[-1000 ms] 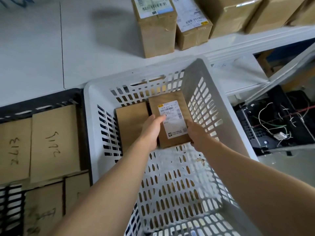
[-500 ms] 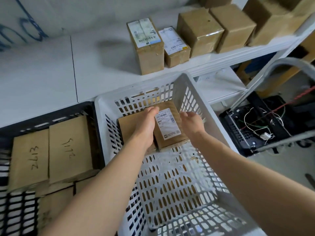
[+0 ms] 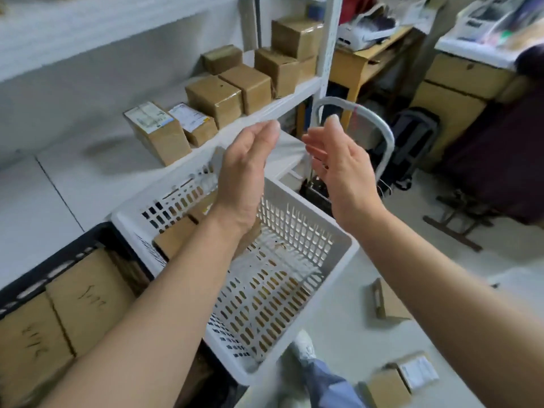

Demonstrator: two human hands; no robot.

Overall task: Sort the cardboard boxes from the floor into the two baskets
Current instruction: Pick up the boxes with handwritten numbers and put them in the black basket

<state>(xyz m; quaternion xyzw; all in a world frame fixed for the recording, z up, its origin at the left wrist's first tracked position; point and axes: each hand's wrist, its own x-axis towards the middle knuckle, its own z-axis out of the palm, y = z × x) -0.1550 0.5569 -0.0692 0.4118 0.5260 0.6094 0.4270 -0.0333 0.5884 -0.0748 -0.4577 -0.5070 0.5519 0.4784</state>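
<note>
Both hands are being held up over the white basket [image 3: 309, 209], with the left hand [image 3: 244, 175] and the right hand [image 3: 344, 172] turned palm to palm and a clear gap being left between them. Fingers are being held straight on each, and nothing is being gripped by either. Inside the white basket, at its far end, a plain cardboard box [image 3: 173, 241] is being shown lying flat. What seems to be a second box is being hidden mostly by the left wrist, so its edges cannot be told. Just beside the white basket on the left, the black basket [image 3: 97, 235] is being occupied by marked boxes [image 3: 88, 298] with handwriting on top. Three more boxes are being left on the pale floor [image 3: 338, 304] to the right: a flat box [image 3: 388, 303] near the right forearm, a labelled box [image 3: 416, 373], and a brown box [image 3: 382, 390] just beside it. Taped parcels [image 3: 215, 95] are being stored on the white shelf [image 3: 103, 166] behind the baskets, and a shoe [image 3: 303, 346] is being seen below the white basket's near corner.
</note>
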